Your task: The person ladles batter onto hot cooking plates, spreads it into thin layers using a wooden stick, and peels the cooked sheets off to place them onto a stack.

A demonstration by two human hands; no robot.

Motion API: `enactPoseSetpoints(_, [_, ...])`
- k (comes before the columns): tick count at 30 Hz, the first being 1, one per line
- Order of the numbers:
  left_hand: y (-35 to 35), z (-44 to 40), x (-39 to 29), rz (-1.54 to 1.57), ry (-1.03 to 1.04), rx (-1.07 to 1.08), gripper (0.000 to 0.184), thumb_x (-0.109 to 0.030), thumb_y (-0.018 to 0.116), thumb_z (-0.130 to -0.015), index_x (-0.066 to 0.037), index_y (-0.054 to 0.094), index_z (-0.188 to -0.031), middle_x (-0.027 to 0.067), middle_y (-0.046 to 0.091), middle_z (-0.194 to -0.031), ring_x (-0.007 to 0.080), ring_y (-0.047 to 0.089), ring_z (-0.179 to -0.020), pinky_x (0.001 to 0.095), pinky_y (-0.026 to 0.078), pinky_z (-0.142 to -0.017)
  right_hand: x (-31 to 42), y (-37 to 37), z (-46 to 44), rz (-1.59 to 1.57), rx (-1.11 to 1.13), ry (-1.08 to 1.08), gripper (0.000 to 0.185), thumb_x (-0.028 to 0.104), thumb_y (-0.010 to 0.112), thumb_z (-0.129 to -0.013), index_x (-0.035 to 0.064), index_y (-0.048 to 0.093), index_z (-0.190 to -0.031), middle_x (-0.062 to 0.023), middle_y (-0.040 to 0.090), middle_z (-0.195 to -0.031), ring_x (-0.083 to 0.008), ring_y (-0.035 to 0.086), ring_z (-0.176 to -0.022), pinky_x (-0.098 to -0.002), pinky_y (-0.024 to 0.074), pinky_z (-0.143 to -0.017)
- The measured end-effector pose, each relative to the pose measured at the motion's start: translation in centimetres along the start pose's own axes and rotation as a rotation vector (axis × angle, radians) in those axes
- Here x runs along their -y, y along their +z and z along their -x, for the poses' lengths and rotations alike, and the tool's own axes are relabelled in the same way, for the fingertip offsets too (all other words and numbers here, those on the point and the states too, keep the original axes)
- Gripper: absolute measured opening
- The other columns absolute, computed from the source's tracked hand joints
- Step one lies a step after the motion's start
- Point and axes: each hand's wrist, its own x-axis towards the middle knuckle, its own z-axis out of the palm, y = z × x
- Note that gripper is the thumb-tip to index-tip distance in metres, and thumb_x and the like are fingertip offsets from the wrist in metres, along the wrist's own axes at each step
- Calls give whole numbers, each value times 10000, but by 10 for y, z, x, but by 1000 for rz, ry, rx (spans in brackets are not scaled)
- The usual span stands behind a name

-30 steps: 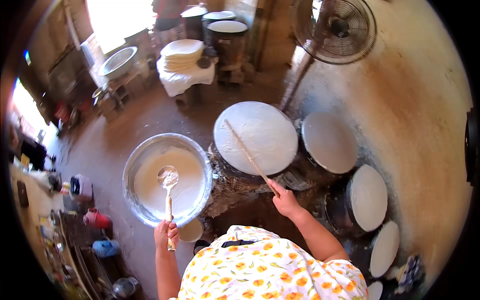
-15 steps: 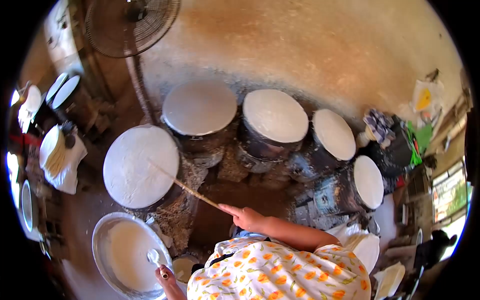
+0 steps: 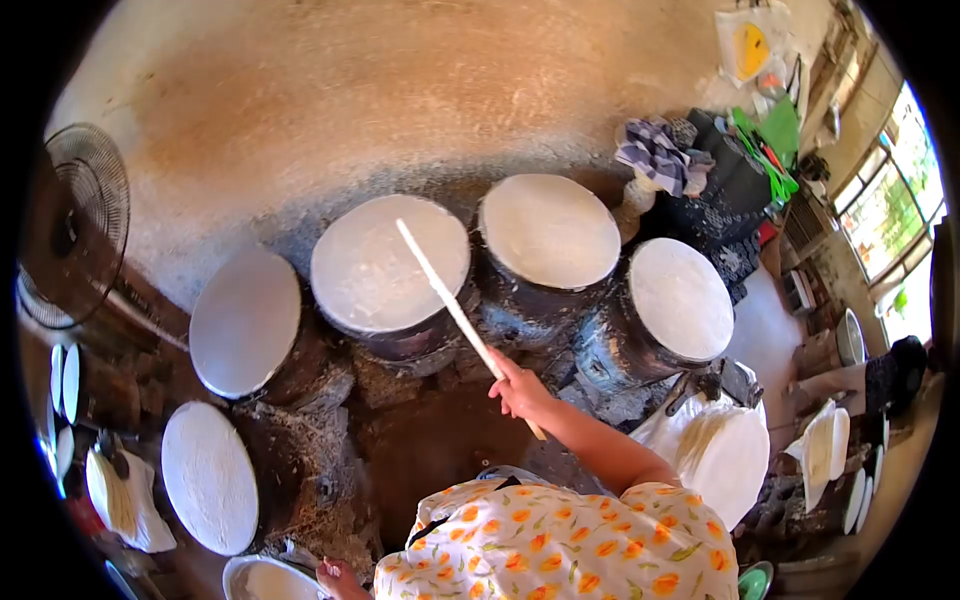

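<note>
My right hand grips a long pale wooden stick near its lower end. The stick slants up and left, its far tip over a round white-topped drum; I cannot tell whether it touches the surface. My left hand is at the bottom edge, fingers curled, beside a metal basin of pale liquid. What it holds is not visible. Other round drum tops stand in an arc: a grey one, a white one at far left, and two white ones to the right.
A standing fan is at the left by the wall. Below the right drums, a stack of thin white rounds lies on white plastic. A checked cloth and a dark container sit behind. A person is at far right.
The view has turned right. The stick has gone from the left white drum top to over another beyond the grey one. The ladle seen in my left hand earlier is out of sight.
</note>
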Motion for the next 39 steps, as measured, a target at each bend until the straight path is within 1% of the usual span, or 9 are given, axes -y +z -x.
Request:
enactPoseSetpoints(4, [45, -25, 41, -100, -233, 227, 154, -143, 486, -867, -6, 529, -811, 88, 584, -672, 97, 509, -483, 193, 438, -382, -20, -65, -1, -76, -112, 42, 675, -10, 380, -873, 265, 199, -1462, -89, 638, -816, -128, 572, -483, -272, 483, -411])
enactPoseSetpoints(9, [170, 7, 129, -343, -150, 163, 112, -123, 489, -869, -36, 538, -818, 45, 583, -681, 92, 529, -521, 182, 463, -426, -53, -114, 11, -144, -227, 66, 680, 7, 416, -865, 271, 214, -1458, -87, 627, -803, -131, 558, -477, -281, 483, -424])
enactPoseSetpoints(21, [331, 35, 239, -1001, -139, 541, 178, -140, 595, -885, -42, 630, -1029, 83, 652, -825, 159, 610, -637, 254, 483, -536, -87, -117, 60, -118, -531, 240, 681, -19, 416, -857, 318, 287, -1434, -45, 587, -707, -105, 509, -469, -288, 454, -417])
enactPoseSetpoints(22, [339, 36, 251, -1062, -129, 618, 180, -139, 592, -888, -45, 630, -1036, 83, 652, -829, 162, 615, -638, 251, 481, -536, -107, -105, 60, -60, -588, 125, 676, -1, 412, -863, 335, 280, -1435, -47, 588, -709, -124, 520, -502, -311, 472, -455])
enactPoseSetpoints(26, [360, 11, 282, -1228, -240, 798, 195, -93, 517, -914, -13, 608, -1067, 100, 647, -861, 158, 619, -642, 249, 485, -527, -91, -91, 79, -77, -613, 202, 651, 11, 431, -870, 327, 310, -1426, -67, 593, -736, -151, 556, -599, -331, 485, -533])
enactPoseSetpoints(29, [358, 6, 296, -1283, -366, 849, 186, -133, 553, -897, -27, 606, -1039, 97, 647, -842, 157, 614, -649, 246, 481, -523, -96, -89, 84, 112, -795, 76, 639, 3, 444, -867, 307, 333, -1418, -75, 592, -719, -161, 566, -612, -324, 495, -572])
enactPoseSetpoints(31, [352, 0, 296, -1308, -419, 819, 191, -116, 533, -906, -17, 603, -1053, 102, 647, -844, 162, 618, -646, 248, 487, -524, -97, -102, 89, -52, -923, 189, 636, -17, 439, -857, 280, 354, -1413, -36, 590, -664, -113, 518, -515, -275, 454, -495])
enactPoseSetpoints(35, [333, -9, 285, -1375, -451, 728, 196, -110, 514, -918, -12, 598, -1065, 107, 646, -835, 170, 620, -636, 254, 491, -522, -127, -143, 104, -49, -1125, 245, 645, -58, 432, -829, 210, 371, -1412, -32, 608, -723, -113, 495, -537, -252, 439, -511])
enactPoseSetpoints(39, [316, -14, 268, -1367, -453, 697, 190, -122, 520, -917, -19, 597, -1058, 103, 646, -828, 169, 616, -626, 259, 489, -515, -165, -182, 116, 144, -1303, 122, 666, -87, 419, -803, 190, 384, -1407, -54, 602, -772, -106, 494, -538, -248, 416, -468])
